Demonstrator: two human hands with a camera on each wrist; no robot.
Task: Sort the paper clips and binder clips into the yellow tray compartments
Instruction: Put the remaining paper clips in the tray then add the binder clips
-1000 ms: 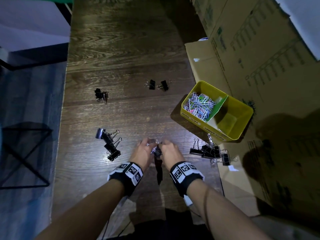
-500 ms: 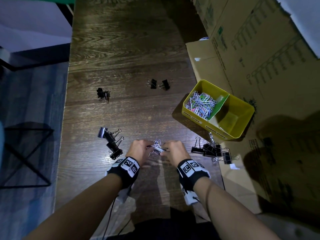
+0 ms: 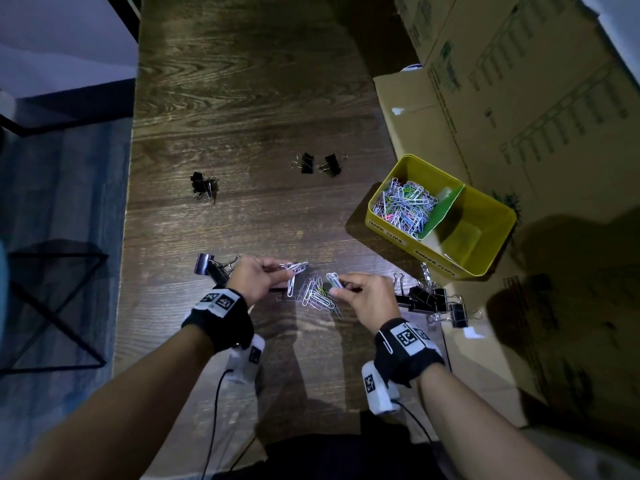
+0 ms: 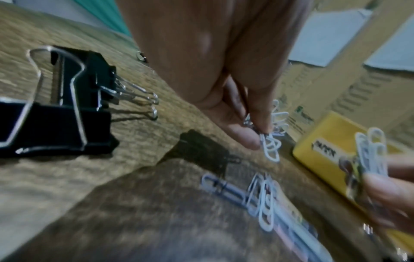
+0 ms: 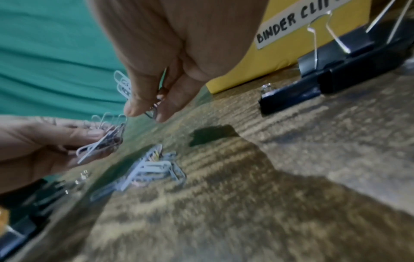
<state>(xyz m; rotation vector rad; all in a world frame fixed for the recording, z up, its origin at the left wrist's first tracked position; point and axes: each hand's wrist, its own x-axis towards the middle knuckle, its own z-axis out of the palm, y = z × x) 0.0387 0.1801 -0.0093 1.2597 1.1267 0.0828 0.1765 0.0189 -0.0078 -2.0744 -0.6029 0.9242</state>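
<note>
My left hand pinches a bunch of white paper clips between thumb and fingers; the same bunch of clips shows in the left wrist view. My right hand pinches a few more paper clips, also visible from the right wrist. Between the hands a loose heap of paper clips lies on the wooden table. The yellow tray sits to the right; its left compartment holds many paper clips, and its right compartment holds no clips that I can see.
Black binder clips lie in groups: beside my left hand, by my right hand, two at mid-table and one cluster far left. Cardboard boxes line the right side. The table's left edge drops to the floor.
My hands have pulled apart, each keeping some paper clips from the bunch they held together. A heap of clips now lies on the table between them.
</note>
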